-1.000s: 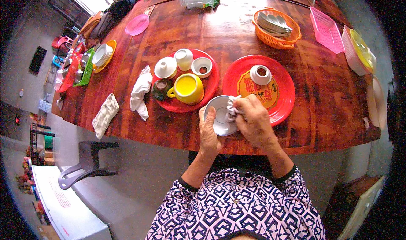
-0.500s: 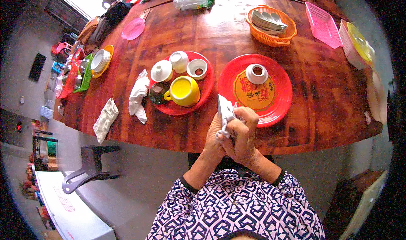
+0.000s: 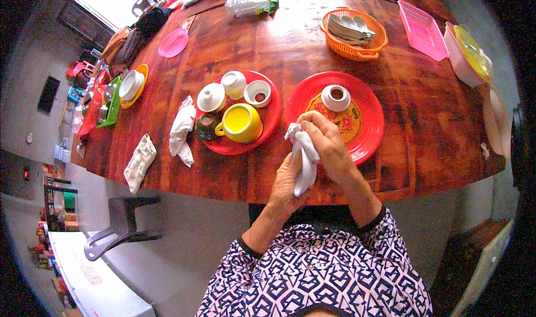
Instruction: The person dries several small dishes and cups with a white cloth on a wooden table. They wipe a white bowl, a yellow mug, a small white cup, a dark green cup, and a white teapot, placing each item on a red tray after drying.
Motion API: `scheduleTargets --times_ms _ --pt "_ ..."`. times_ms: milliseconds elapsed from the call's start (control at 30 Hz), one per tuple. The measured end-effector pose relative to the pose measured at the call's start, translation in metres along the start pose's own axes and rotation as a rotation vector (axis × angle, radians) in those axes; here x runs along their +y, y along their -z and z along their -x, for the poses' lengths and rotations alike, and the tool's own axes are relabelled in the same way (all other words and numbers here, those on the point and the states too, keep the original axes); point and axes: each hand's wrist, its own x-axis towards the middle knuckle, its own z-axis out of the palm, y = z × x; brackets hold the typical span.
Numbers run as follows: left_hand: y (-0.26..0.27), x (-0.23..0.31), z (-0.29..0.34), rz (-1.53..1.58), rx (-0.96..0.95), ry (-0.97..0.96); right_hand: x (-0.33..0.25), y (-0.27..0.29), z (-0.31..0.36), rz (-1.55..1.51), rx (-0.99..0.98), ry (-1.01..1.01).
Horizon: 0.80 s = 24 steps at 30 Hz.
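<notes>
A white cloth [image 3: 306, 169] is bunched between my two hands, close to the table's near edge. My left hand [image 3: 286, 182] is closed round its lower side, while the fingers of my right hand [image 3: 328, 144] pinch its upper end. Whether something is wrapped inside the cloth is hidden. Just beyond my right hand, a small white cup [image 3: 336, 98] rests on a round red tray [image 3: 373, 130] with a printed yellow centre. To the left, another red tray [image 3: 268, 128] carries a yellow mug [image 3: 241, 122], several white cups [image 3: 233, 84] and a dark glossy piece [image 3: 207, 128].
Two folded white cloths [image 3: 182, 132] [image 3: 139, 163] lie left of the trays. An orange basket of spoons [image 3: 357, 51], a pink basket [image 3: 421, 31] and a pink bowl [image 3: 173, 42] stand farther off. A dark stool [image 3: 125, 222] stands at the lower left.
My right hand has moved up and away from my left, drawing the cloth out between them. A pale, thin-edged piece visible earlier above the fingers no longer shows.
</notes>
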Motion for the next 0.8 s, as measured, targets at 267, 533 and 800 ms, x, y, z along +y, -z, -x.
scheduleTargets --times_ms 267,533,800 --pt "0.005 0.005 0.005 0.352 -0.087 0.056 0.004 -0.022 0.043 0.591 0.019 0.841" --pt "-0.016 0.012 0.013 -0.044 0.144 0.156 -0.02 -0.002 0.024 0.011 -0.217 0.125" --pt "-0.018 0.024 0.017 -0.337 -0.03 0.11 -0.02 0.013 0.004 0.044 -0.198 0.071"
